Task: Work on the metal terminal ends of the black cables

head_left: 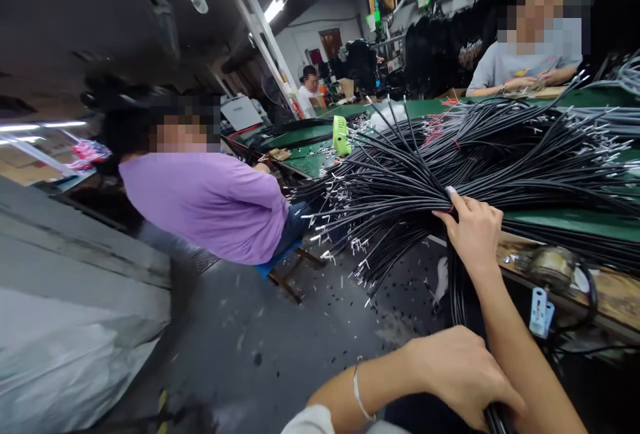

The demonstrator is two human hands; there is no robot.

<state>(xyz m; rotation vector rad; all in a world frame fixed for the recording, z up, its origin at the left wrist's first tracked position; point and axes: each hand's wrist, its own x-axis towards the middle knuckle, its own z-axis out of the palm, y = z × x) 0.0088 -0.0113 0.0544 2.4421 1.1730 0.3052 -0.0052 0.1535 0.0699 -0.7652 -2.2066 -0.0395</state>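
Observation:
My right hand [473, 231] is closed at the neck of a bundle of black cables [400, 201], right by a red tie [451, 209]. The bundle's loose ends fan out to the left, with pale, silvery tips. Below the tie, the cables [456, 281] hang down between my arms. Lower down, my left hand [463, 374], with a thin bracelet at its wrist, is wrapped round the hanging cables; its fingertips are mostly hidden. Behind my right hand, a large heap of similar black cables [545, 174] lies on the green table [565, 223].
A person in a purple top [215, 201] sits on a blue stool at left. Across the table another person [530, 61] works by hand. A green fan-like device [341, 135] stands on the table. A motor-like part [550, 266] and blue clip [539, 311] sit below the near edge.

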